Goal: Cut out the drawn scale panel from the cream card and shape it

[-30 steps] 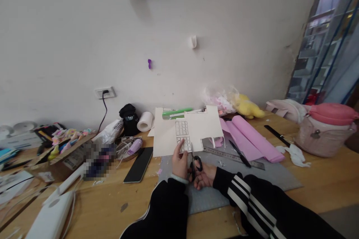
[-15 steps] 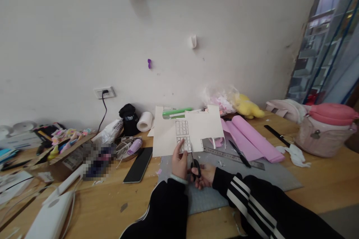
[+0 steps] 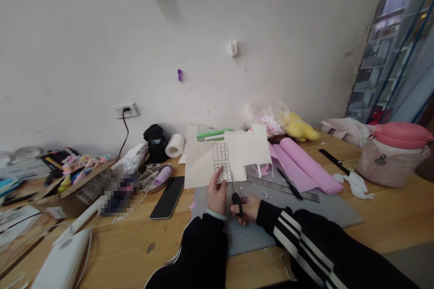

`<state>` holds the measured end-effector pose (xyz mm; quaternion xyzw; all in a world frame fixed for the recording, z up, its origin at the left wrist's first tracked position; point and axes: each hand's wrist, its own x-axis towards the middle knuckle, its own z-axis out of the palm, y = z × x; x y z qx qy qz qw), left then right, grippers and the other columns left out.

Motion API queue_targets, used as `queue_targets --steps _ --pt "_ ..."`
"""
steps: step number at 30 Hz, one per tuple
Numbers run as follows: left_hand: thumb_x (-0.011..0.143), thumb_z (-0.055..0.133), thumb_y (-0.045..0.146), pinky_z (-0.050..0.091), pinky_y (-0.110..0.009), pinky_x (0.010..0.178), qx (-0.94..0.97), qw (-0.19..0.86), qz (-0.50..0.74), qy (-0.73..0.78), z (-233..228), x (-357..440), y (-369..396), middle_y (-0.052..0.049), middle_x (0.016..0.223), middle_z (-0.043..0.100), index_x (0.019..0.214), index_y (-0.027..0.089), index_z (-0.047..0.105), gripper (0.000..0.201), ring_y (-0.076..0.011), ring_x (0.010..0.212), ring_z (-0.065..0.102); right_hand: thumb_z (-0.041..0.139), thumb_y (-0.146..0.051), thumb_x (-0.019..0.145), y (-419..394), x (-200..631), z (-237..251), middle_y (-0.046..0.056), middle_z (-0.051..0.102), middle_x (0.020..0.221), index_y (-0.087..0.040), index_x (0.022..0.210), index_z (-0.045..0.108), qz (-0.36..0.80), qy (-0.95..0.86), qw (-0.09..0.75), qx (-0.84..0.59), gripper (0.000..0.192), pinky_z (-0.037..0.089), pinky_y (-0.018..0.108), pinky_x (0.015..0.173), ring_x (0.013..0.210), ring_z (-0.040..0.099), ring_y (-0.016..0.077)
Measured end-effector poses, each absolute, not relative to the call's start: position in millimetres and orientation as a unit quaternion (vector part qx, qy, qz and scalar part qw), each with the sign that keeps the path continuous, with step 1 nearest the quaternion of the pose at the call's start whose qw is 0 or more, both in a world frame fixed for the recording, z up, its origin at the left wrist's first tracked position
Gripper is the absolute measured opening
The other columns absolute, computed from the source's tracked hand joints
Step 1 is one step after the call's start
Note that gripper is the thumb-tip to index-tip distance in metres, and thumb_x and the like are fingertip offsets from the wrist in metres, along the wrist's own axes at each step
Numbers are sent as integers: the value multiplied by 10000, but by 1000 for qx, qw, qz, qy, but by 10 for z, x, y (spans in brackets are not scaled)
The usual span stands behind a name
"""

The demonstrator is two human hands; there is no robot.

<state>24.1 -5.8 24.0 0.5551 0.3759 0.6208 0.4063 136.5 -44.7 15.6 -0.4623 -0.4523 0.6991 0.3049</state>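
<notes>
The sheet of cream paper (image 3: 233, 153) stands tilted up above the grey mat (image 3: 325, 210), its lower edge just ahead of both hands and its top leaning toward the wall. Two small grids of squares are drawn on it, one above the other, near the lower middle. The left hand (image 3: 217, 192) pinches the bottom edge of the paper right at the lower grid, thumb on the near face, fingers folded behind it, so the hand is closed on the sheet. The right hand (image 3: 247, 207) sits just beside the left, slightly nearer the person, fingers curled through the black handles of the scissors (image 3: 236, 198). The blades point up and away, meeting the paper's lower edge just right of the lower grid; the handles look drawn together, though how far the blades are closed is too small to tell. Both forearms, in black sleeves with white stripes on the right one, come in low over the counter (image 3: 389, 226) and angle toward each other, wrists near touching.

A steel ruler (image 3: 281, 187) lies on the mat to the right of the hands, with a roll of pink paper (image 3: 305, 165) beyond it. A black phone (image 3: 168, 198) lies on the counter to the left.
</notes>
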Motion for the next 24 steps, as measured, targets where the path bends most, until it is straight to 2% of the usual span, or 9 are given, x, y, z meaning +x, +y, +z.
queue_targets --steps 9,24 --pt "788 570 244 387 -483 905 556 412 623 366 234 234 -63 -105 1235 506 1118 154 519 346 -251 1095 492 477 -225 861 -455 1366 186 -73 503 554 -105 809 547 687 -466 287 -479 148 370 134 346 379 444 19" --pt "766 590 264 408 -457 880 550 417 619 373 289 254 -101 -113 1216 522 1098 143 536 357 -241 1054 521 375 -374 893 -415 1346 68 -51 529 588 -118 928 531 727 -426 301 -446 302 421 185 404 403 476 44"
